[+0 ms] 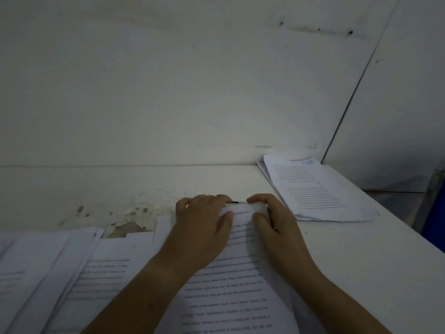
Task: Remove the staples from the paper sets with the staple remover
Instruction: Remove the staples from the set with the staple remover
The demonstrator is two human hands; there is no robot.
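Note:
A printed paper set (240, 273) lies on the white table in front of me, its far edge lifted and curled. My left hand (202, 220) grips that far edge from the left, thumb pressed on the page. My right hand (272, 220) pinches the same edge from the right, fingers curled over it. A small dark object (234, 202), possibly the staple remover, shows between the fingertips of both hands; which hand holds it is unclear.
A loose spread of printed paper sets (60, 273) covers the table at the near left. Another stack of papers (317, 189) lies at the back right by the wall corner. The table surface (125, 218) is chipped and peeling behind the left papers.

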